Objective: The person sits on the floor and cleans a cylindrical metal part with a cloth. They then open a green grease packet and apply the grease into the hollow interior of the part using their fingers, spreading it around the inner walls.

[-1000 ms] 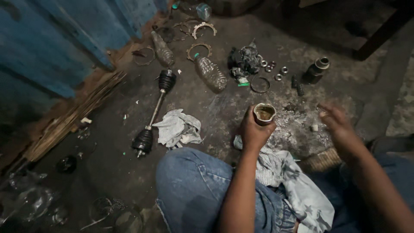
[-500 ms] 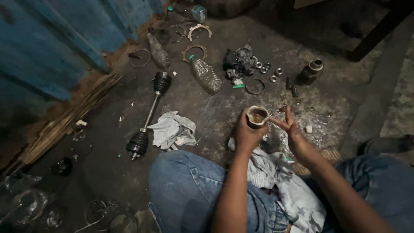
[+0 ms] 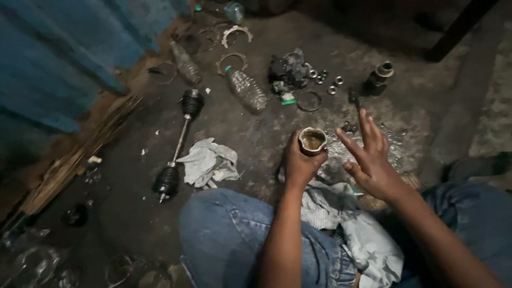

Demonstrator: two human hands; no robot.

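I logged the left hand clamped around a small round metal cup, held upright just above the floor in front of my knees. The cup was packed with a brownish grease-like fill, nearly to its rim. The right hand hovered just beside the cup, fingers spread apart and holding nothing; the fingertips looked smeared, though the light was too dim to be sure.

Judged state of work: the cup appeared filled or being dressed by hand, so the packing step seemed well along. Fitting it to anything was not yet done. The axle shaft with its 2 rubber boots lay untouched, well apart to the left, near the floor's blue-walled edge. A grey rag lay beside it; a second patterned cloth lay across my lap.

Still loose toward the far edge of the floor: small nuts and rings, a thin ring, 2 metal clamp bands, a dark crumpled bag, a stubby dark cylinder part, and 2 clear plastic bottles lying on their sides. None of these were gathered or assembled, so I judged most of the reassembly remained. A wet, shiny patch on the floor sat just beyond the right hand.
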